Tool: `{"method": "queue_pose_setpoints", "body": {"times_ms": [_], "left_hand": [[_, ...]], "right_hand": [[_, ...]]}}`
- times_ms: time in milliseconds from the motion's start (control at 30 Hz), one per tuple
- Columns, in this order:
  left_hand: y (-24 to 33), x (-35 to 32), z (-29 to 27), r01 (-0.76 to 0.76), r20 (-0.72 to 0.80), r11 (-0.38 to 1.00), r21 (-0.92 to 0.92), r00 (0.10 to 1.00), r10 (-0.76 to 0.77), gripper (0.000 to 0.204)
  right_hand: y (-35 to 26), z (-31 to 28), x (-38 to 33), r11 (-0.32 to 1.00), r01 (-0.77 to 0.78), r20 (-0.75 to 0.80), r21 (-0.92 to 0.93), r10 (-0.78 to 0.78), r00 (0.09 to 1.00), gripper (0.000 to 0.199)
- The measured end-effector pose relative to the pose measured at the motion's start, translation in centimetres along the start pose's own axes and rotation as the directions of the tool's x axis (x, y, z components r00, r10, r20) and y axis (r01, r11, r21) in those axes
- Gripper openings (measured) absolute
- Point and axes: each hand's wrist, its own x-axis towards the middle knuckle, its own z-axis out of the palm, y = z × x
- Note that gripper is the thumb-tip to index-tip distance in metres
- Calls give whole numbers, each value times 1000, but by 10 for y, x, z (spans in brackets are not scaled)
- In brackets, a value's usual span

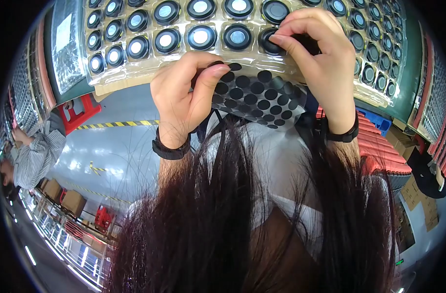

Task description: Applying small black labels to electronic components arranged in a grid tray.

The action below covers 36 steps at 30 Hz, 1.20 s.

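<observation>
My left hand (186, 93) pinches the upper edge of a clear sheet of black round stickers (257, 88) between thumb and forefinger. The sheet hangs down in front of a clear plastic tray (149, 66) of round black speakers. My right hand (320, 53) reaches over the tray's front edge, with thumb and forefinger bent together at a speaker (270, 43) in the nearest row. Whatever lies between those fingertips is hidden. Speakers left of it, such as one beside it (237, 36), show silvery centres; a speaker behind (275, 10) has a dark centre.
Below the tray lies a brown cardboard edge (103, 92), on a green worktop (79, 89). A red plastic stool (81, 113) stands at left on the grey floor. Another person in a striped sleeve (42, 151) works at far left. Stacked red trays (381, 146) are at right.
</observation>
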Motion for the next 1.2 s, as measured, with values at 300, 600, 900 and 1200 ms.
{"method": "queue_pose_setpoints", "body": {"times_ms": [300,600,900,1200], "left_hand": [[1,-4,0,22,-15,1000,-22,1000,-22,5],[6,-4,2,101,-66,993,-62,992,-105,4],[3,-7,2,134,-145,988,-83,979,-145,5],[3,-8,-17,281,-128,943,-178,943,-306,7]], "right_hand": [[-7,7,-6,903,-118,-122,414,184,975,14],[-7,5,-17,899,-171,158,402,116,981,17],[-10,15,-12,945,-141,103,295,115,988,10],[-14,14,8,938,255,5,235,-263,965,12]]}}
